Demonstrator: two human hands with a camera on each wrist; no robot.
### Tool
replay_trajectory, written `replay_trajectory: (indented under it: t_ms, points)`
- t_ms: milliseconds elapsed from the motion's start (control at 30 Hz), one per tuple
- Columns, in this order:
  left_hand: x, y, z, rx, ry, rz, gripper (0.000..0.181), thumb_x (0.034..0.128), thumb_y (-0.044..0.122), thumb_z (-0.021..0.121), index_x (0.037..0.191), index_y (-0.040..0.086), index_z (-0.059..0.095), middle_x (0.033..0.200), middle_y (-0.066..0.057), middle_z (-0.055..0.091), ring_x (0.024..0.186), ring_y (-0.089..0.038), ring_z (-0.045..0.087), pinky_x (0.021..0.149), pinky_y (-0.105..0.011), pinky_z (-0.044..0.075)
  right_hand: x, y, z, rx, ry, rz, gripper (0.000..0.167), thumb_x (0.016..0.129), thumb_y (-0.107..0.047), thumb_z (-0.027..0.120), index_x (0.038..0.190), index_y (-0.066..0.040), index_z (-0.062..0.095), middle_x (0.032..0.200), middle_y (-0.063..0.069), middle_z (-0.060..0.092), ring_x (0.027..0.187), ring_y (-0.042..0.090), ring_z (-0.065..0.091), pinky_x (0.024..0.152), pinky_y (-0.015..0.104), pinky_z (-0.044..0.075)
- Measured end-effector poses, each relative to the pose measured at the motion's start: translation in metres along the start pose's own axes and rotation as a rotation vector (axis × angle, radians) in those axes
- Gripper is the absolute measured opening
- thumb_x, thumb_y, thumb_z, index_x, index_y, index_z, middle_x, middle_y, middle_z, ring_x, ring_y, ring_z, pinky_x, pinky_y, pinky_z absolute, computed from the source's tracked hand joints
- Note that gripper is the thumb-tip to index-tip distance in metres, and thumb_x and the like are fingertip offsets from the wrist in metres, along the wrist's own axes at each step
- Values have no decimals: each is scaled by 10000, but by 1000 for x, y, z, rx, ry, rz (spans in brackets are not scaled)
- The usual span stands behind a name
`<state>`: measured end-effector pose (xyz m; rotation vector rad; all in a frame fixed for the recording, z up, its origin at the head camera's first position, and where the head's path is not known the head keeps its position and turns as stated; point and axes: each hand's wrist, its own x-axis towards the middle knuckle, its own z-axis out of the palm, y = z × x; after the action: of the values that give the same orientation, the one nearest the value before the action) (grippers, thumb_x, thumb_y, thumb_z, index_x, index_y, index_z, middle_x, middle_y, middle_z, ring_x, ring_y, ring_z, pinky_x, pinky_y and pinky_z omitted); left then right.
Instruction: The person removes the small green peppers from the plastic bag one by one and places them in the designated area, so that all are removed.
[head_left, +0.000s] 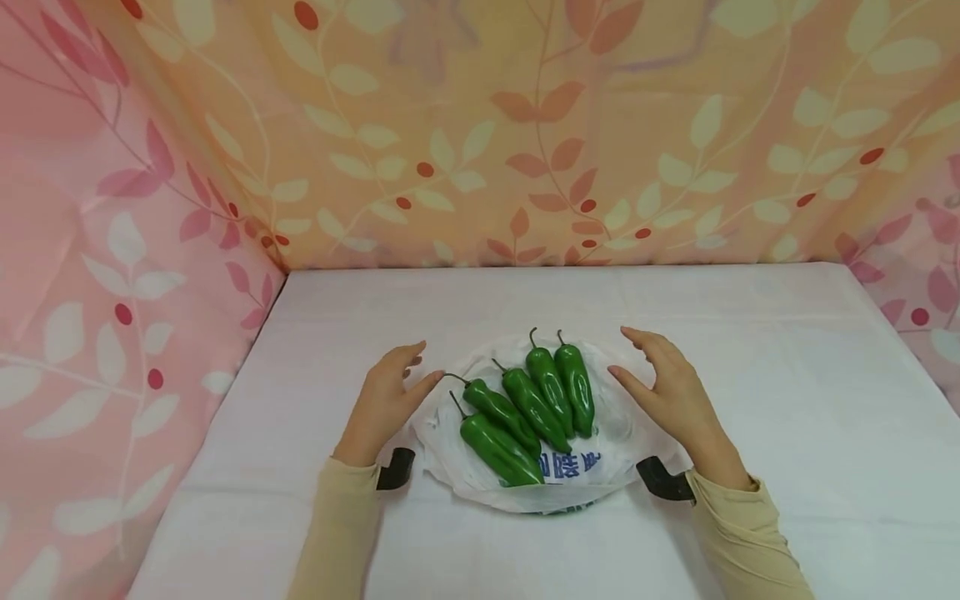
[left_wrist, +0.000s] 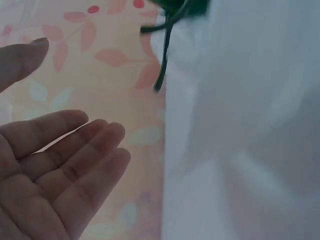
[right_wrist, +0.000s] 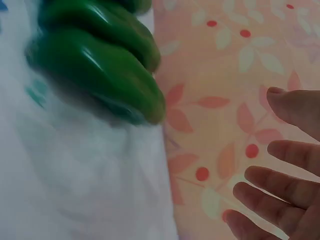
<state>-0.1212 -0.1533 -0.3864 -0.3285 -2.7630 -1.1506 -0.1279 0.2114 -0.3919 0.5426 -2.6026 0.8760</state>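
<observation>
Several green peppers (head_left: 531, 408) lie side by side, stems pointing away, on a flattened white plastic bag (head_left: 480, 496) with blue print. To the left, the left hand (head_left: 385, 402) is held with its fingers apart from the thumb, the thumb tip near a pepper stem. The right hand (head_left: 675, 400) hovers at the bag's right side with thumb and fingers spread. In the left wrist view, the left hand (left_wrist: 60, 175) holds nothing and dark stems (left_wrist: 164, 55) hang at the top. Glossy peppers (right_wrist: 100, 70) and the empty right hand (right_wrist: 285, 180) show in the right wrist view.
A white cloth covers the table (head_left: 277, 433). Behind it hangs an orange curtain (head_left: 465, 108) with a leaf pattern, and pink patterned cloth (head_left: 67, 275) stands at the left, with more at the right. Black wrist mounts (head_left: 396, 469) show below both hands.
</observation>
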Motion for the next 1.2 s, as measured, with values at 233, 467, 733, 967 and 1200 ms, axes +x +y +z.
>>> replay_trajectory:
  t_ms: [233,467,733,967,1200]
  points:
    - [-6,-12,26,-308,50,-180,393,858,132,701,1205,-27,606,1099,-151,658,992,-266,636,859,-364,509,-12,-4,25,123,-62,77,455,843,-86,705,1253,35,549,1175,188,593,988,326,585,784,482,509]
    - [-7,-32,47,-524,8,-312,419,836,58,706,1231,-16,586,1143,-152,648,1038,-253,627,901,-307,471,-18,1,39,251,-89,176,378,857,-84,693,1194,51,585,1035,157,657,890,286,634,743,356,541]
    - [-12,-36,57,-630,-17,-342,461,802,5,716,1243,2,582,1178,-158,630,1075,-253,608,841,-188,466,-24,4,56,309,-131,348,378,837,-189,731,1140,15,634,913,110,676,781,218,653,679,253,527]
    - [-12,-36,56,-645,-3,-362,426,800,-28,709,1211,-11,599,1161,-159,637,1048,-232,621,835,-197,479,-24,0,61,317,-153,404,436,804,-247,764,1121,26,638,911,100,669,787,206,644,687,259,526]
    - [-10,-35,57,-699,16,-378,400,788,-97,686,1177,-59,597,1139,-194,639,1009,-226,635,810,-206,501,-25,0,63,333,-145,401,394,802,-203,767,1099,22,640,915,113,668,788,206,639,683,233,521]
